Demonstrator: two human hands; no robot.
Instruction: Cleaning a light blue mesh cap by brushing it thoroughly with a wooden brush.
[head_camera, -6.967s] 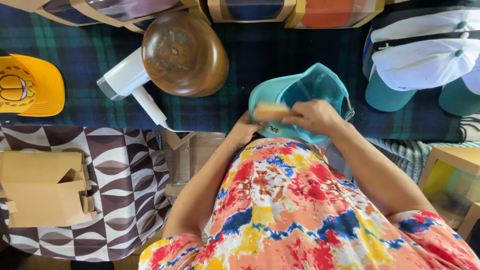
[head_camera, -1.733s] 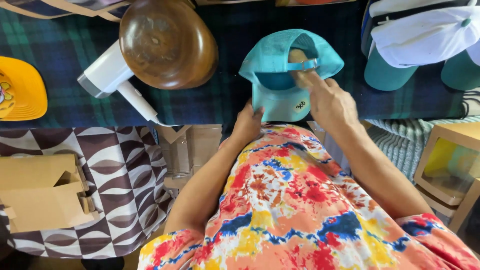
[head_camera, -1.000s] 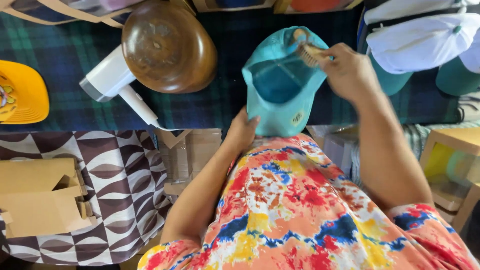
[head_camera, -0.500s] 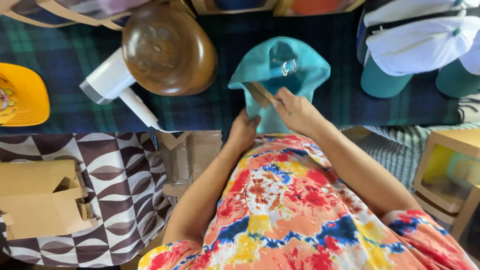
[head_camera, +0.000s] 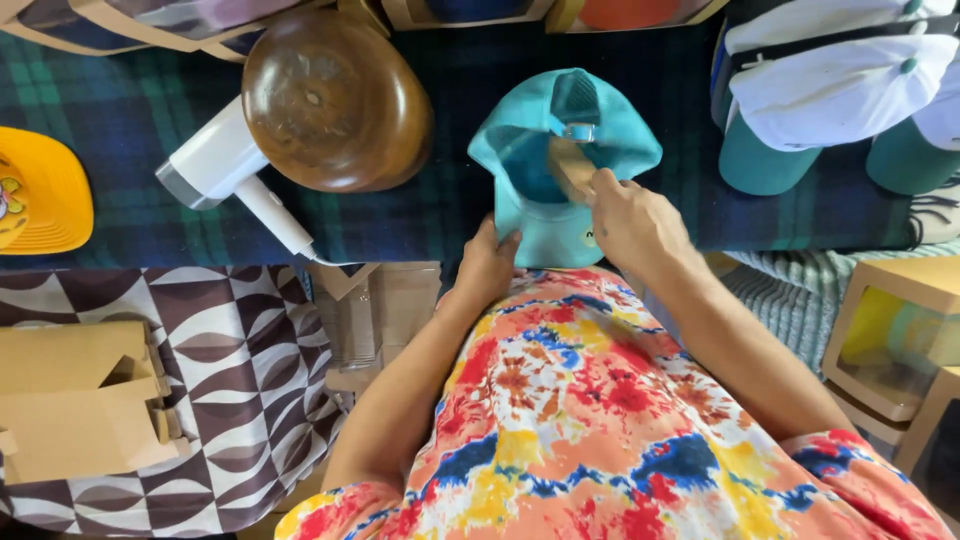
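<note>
My left hand (head_camera: 487, 268) pinches the brim of the upturned teal mesh-backed cap (head_camera: 545, 215) at the plaid-covered table's (head_camera: 130, 120) near edge, while my right hand (head_camera: 632, 222), fingers clamped on a small wooden brush (head_camera: 570, 165), works inside its crown, brushing evidently unfinished.

Upturned teal cap (head_camera: 545, 215); wooden brush (head_camera: 570, 168) inside

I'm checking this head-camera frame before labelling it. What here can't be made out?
- Wooden brush: bristles hidden inside the teal cap; right hand covers its near end.
- Left hand: its grip is hidden under the brim.
- Yellow cap: cut by the left edge.
- Boxes: cropped by the top edge.
</note>
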